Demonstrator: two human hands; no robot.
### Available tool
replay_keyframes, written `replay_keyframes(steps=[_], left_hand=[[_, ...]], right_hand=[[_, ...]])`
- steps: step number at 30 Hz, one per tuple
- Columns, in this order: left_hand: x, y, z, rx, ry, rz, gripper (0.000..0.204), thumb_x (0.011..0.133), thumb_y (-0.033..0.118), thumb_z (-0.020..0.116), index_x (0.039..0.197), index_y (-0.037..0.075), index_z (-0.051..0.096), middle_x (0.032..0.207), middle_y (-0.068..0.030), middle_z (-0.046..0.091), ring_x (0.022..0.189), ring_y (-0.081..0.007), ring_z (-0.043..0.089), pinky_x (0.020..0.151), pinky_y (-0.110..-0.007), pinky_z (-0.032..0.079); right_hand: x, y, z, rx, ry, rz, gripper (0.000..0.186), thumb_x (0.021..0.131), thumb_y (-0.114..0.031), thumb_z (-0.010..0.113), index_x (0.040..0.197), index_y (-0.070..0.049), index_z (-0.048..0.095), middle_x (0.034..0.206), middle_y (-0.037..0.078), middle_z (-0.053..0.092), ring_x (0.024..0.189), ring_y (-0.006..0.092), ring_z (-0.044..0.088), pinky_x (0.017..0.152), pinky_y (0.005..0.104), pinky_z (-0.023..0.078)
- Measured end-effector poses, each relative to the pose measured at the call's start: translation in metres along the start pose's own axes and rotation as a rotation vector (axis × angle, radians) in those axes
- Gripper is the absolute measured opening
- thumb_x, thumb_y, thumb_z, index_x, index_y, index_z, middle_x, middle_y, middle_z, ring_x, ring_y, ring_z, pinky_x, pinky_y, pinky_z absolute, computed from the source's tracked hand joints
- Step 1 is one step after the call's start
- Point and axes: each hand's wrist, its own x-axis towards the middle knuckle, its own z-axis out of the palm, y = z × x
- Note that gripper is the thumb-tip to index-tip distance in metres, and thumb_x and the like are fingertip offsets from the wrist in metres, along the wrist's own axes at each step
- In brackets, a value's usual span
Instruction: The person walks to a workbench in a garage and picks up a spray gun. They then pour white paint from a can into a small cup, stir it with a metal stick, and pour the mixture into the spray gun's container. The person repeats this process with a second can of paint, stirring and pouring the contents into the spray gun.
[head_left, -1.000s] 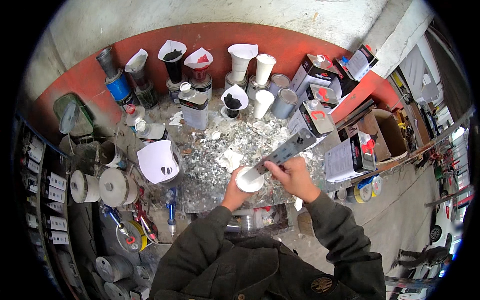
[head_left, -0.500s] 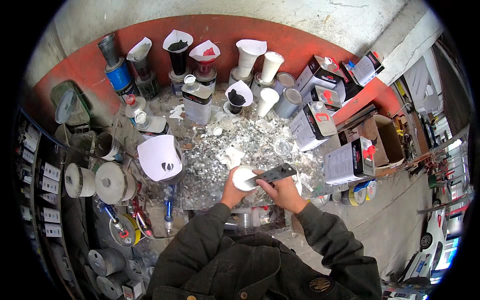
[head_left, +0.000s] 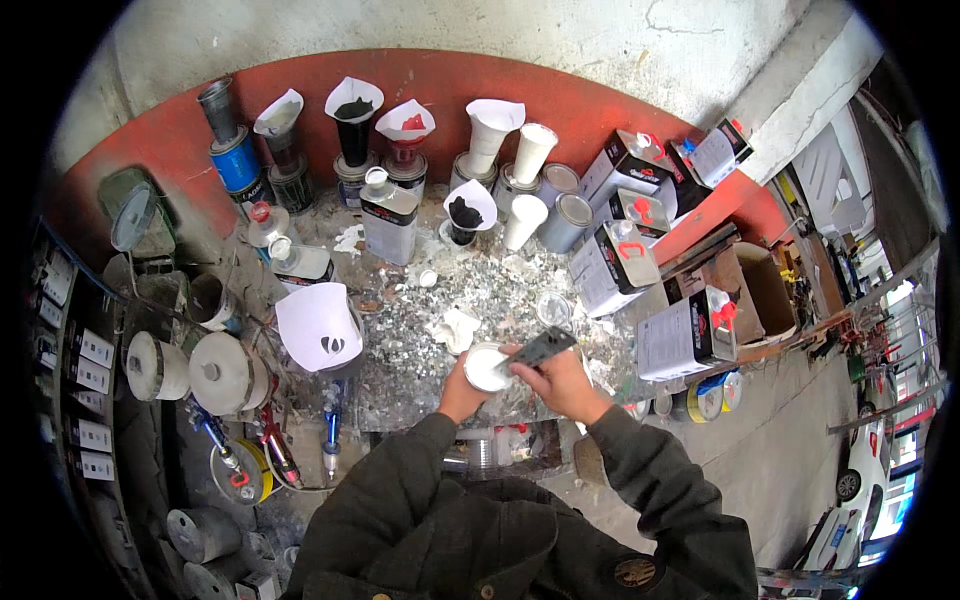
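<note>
At the front edge of the bench, my left hand (head_left: 461,392) is wrapped around the side of a cup of white paint (head_left: 486,366). The fingers of my right hand (head_left: 568,386) are closed on a dark, flat stirring stick (head_left: 543,348). Its lower end reaches into the cup, and its wide end slants up to the right. A crumpled white wipe (head_left: 456,330) lies just beyond the cup. Farther back, a small dark cup with a white paper filter (head_left: 470,205) and a white cup (head_left: 524,221) stand on the bench.
Rectangular solvent tins (head_left: 687,335) line the right side of the paint-crusted bench (head_left: 400,345). Paper-lined cups stand on round cans along the red back wall (head_left: 440,85). At left are a large paper filter (head_left: 318,325), lidded pots (head_left: 228,372) and hanging spray guns (head_left: 278,450).
The bench and its contents sit slightly lower and further left in the picture. Both hands keep their hold; the stirring stick has shifted slightly in the cup.
</note>
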Motion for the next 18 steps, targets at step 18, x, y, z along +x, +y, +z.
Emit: replay_keyframes(steps=[18], left_hand=[[-0.001, 0.034, 0.015, -0.049, -0.058, 0.059, 0.082, 0.063, 0.008, 0.092, 0.131, 0.001, 0.047, 0.124, -0.0120, 0.062, 0.116, -0.0222, 0.060, 0.098, -0.037, 0.049]], right_hand=[[0.008, -0.027, -0.056, 0.028, -0.116, 0.211, 0.028, 0.092, -0.011, 0.069, 0.120, -0.006, 0.069, 0.075, 0.009, 0.064, 0.063, 0.0136, 0.054, 0.062, 0.0314, 0.047]])
